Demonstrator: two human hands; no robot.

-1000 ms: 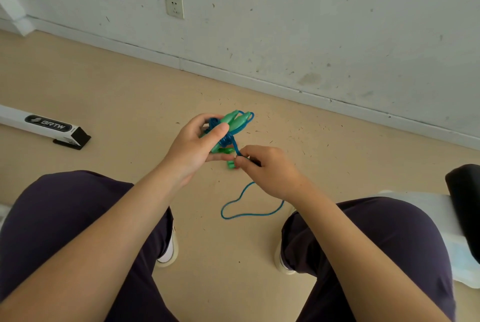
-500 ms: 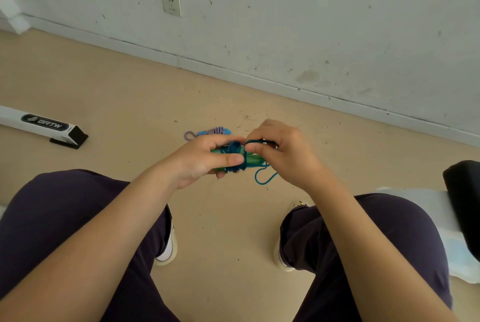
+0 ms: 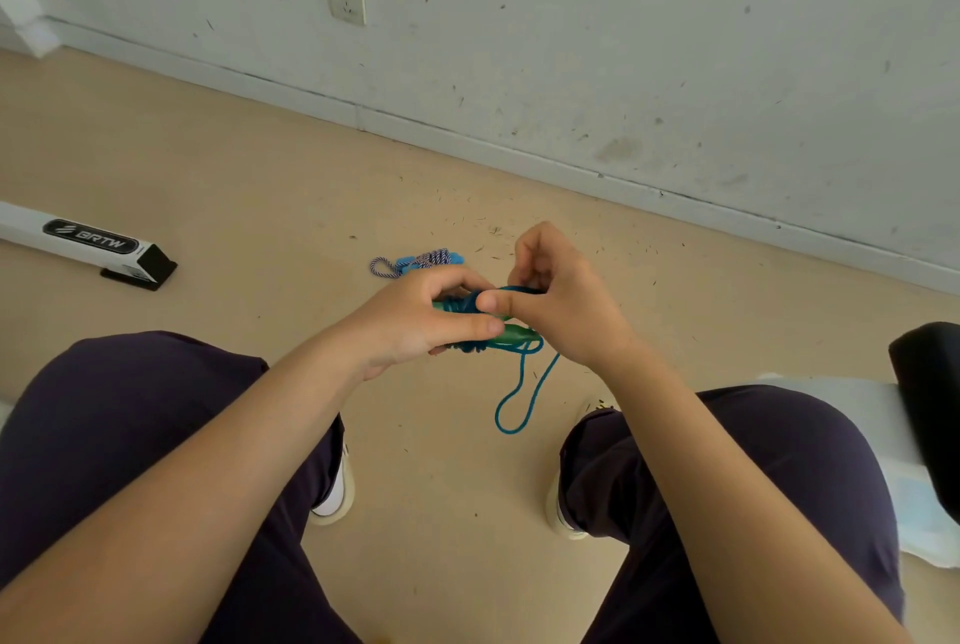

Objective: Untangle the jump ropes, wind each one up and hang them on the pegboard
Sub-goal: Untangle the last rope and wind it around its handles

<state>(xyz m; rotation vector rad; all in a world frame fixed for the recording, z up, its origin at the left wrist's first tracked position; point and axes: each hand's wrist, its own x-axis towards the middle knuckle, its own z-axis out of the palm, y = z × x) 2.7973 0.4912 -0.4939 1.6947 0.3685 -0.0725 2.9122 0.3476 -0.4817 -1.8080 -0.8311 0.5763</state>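
Left hand and right hand, each grip closed on the blue jump rope, largely hiding its green handles.

text: "BRTW" | on: black label, white bar on floor

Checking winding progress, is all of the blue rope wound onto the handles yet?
No, a loose loop of the blue rope hangs below the right hand, unwound from the handles.
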